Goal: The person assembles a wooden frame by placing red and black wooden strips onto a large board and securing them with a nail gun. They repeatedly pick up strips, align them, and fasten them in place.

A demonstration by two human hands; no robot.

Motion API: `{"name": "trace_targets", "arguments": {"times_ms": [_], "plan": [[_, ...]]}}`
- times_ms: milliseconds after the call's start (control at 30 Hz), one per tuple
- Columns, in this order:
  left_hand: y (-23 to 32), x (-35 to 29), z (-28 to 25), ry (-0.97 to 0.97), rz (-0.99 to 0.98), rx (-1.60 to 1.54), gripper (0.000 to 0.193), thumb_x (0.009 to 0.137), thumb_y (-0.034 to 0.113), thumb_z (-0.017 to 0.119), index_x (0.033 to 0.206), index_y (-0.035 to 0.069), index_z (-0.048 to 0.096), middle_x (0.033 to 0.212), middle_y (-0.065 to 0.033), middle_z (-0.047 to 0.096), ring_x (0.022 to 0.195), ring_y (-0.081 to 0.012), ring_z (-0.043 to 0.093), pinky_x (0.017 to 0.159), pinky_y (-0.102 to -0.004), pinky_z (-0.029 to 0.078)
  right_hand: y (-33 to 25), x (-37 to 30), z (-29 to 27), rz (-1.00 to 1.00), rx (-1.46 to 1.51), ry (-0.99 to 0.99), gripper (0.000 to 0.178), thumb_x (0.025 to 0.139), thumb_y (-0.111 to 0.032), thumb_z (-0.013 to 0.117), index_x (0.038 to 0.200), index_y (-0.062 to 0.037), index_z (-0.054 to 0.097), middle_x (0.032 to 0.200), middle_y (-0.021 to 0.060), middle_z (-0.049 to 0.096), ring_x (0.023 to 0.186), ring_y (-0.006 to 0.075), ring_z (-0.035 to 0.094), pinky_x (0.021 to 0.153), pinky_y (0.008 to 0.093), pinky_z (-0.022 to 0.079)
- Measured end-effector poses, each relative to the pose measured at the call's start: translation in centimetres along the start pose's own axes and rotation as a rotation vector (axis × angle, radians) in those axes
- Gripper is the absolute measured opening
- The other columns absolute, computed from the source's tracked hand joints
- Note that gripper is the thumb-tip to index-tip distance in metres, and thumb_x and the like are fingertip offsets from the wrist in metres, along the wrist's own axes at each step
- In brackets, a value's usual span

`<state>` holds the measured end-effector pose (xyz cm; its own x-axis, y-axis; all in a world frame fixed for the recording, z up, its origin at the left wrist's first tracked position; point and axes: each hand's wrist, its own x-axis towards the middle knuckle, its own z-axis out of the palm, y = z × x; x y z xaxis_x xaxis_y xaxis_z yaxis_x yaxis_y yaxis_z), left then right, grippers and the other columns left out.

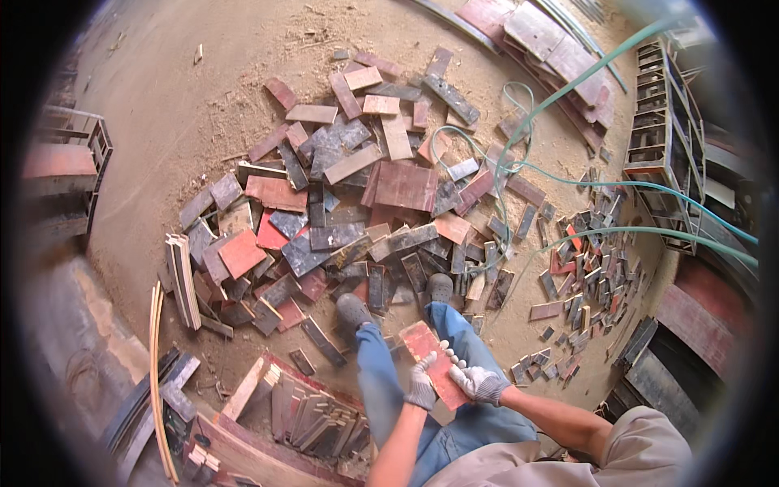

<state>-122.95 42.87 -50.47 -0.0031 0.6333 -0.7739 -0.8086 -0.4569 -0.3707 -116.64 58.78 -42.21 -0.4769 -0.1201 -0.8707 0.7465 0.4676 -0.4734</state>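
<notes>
A reddish rectangular board (428, 347) with worn faces lies tilted above my lap, between my knees. My left hand (420, 385), in a pale work glove, grips its left edge near the lower half. On the opposite edge, my right hand (477, 380), gloved the same way, closes its fingers on the board. Part of the fingers is hidden behind the board. Just beyond my dark shoes spreads a large heap of board offcuts (406, 187) in red, brown and dark grey.
Smaller offcuts (596, 276) lie scattered on the right. Green hoses (584, 77) cross the heap's right side. Metal racks (653, 138) stand at the right. Lower left, a wooden box (243, 450) and thin upright strips (312, 418) are close to my legs. Sandy floor (162, 105) extends beyond.
</notes>
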Motion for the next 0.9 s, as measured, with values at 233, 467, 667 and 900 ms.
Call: {"name": "trace_targets", "arguments": {"times_ms": [233,467,667,900], "plan": [[1.2,5.6,5.9,0.083,0.093,0.016,0.029,0.093,0.013,0.068,0.119,0.005,0.058,0.106,-0.0137,0.066,0.101,-0.0323,0.067,0.096,-0.0617,0.055,8.0,0.9,-7.3,0.167,0.272,0.191,0.048,0.103,-0.049,0.051,0.095,-0.0048,0.066,0.081,0.0200,0.071,0.081,0.0417,0.070,0.072,0.0514,0.053],[10.5,10.9,8.7,0.236,0.299,0.124,0.031,0.094,0.013,0.065,0.124,0.010,0.056,0.110,-0.0154,0.069,0.101,-0.0344,0.070,0.092,-0.0582,0.058,11.4,15.7,-18.0,-0.066,-0.082,0.495,0.034,0.095,-0.040,0.067,0.106,-0.0078,0.064,0.088,0.0175,0.073,0.082,0.0372,0.072,0.073,0.0475,0.056],[21.1,18.4,13.1,0.287,0.326,0.212,0.048,0.096,0.013,0.065,0.140,0.012,0.047,0.107,-0.0154,0.069,0.095,-0.0314,0.071,0.087,-0.0535,0.059,4.4,36.3,-27.3,-0.299,-0.463,0.695,0.049,0.088,-0.032,0.069,0.128,-0.0063,0.057,0.117,0.0160,0.067,0.112,0.0338,0.063,0.094,0.0462,0.049],[30.9,20.8,17.7,0.207,0.312,0.244,0.061,0.092,0.001,0.066,0.147,0.007,0.040,0.111,-0.0181,0.066,0.101,-0.0322,0.067,0.096,-0.0530,0.055,-5.7,67.7,-33.1,-0.379,-0.821,0.700,0.071,0.084,-0.025,0.070,0.146,-0.0021,0.045,0.143,0.0180,0.055,0.134,0.0343,0.052,0.115,0.0472,0.036]]}}
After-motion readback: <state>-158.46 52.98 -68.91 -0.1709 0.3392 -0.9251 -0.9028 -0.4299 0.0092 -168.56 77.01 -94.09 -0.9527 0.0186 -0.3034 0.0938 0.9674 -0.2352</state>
